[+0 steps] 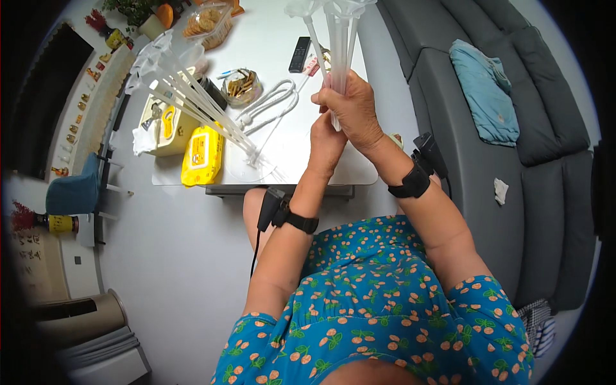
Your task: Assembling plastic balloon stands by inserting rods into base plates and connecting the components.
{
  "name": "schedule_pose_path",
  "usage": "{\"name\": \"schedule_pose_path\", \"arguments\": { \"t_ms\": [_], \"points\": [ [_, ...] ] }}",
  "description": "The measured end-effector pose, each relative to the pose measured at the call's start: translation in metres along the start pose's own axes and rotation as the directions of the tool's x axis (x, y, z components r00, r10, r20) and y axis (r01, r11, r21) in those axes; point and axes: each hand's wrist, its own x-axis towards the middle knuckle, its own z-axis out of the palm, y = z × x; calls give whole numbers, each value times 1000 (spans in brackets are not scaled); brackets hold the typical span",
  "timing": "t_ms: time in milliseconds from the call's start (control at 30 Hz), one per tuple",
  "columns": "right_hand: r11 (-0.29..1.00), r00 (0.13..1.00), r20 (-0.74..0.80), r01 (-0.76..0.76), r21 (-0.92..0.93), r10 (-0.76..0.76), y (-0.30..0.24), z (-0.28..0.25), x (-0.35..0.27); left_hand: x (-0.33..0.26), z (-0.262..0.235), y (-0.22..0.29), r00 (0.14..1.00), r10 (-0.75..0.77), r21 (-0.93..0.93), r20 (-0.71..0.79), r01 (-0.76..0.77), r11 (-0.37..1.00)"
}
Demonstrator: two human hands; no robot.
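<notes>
Both hands are raised together over the near right part of the white table [295, 154]. My right hand [357, 112] is closed around a bundle of translucent white balloon sticks [340, 45], their cup-shaped ends pointing up and away. Just below it, my left hand [327, 144] closes on the lower ends of the same sticks; its fingertips are partly hidden. A second bundle of balloon sticks [202, 102] lies at a slant on the left of the table, cups toward the far left, thin ends toward the near edge.
Beside that bundle are a yellow wipes pack [204, 154] and a cream box [173, 138]. Behind lie a coiled white cord [276, 102], a snack bowl [241, 86], a black remote [299, 54] and a clear food tub [207, 25]. A grey sofa [449, 128] stands right.
</notes>
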Motion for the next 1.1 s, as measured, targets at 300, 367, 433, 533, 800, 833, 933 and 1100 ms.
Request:
{"name": "schedule_pose_path", "arguments": {
  "t_ms": [300, 367, 433, 533, 800, 833, 933, 1100],
  "points": [
    [991, 991, 128, 7, 132, -24, 9, 6, -5, -3, -6, 3, 987, 111, -106, -120, -124, 987],
    [997, 992, 114, 50, 65, -57, 8, 9, -13, -8, -8, 2, 987, 90, -152, -130, -110, 982],
    [997, 988, 155, -26, 70, 15, 15, 8, -17, -16, -10, 2, 1000, -18, -116, -20, 15, 993],
    [988, 988, 71, 129, 89, -136, 11, 27, -19, -17, -11, -6, 991, 97, -84, -87, -104, 991],
    [955, 954, -53, 293, -48, -295, -6, 70, -47, -31, -32, -6, 933, 277, 15, -229, -281, 960],
    [954, 953, -41, 298, -45, -300, -10, 74, -50, -35, -35, -3, 930, 278, 18, -241, -282, 959],
    [962, 959, -82, 269, -49, -272, -19, 88, -60, -46, -48, 5, 909, 309, -19, -281, -327, 945],
    [940, 939, -80, 327, -92, -334, -31, 95, -72, -54, -58, 18, 888, 344, -40, -306, -373, 927]
  ]
}}
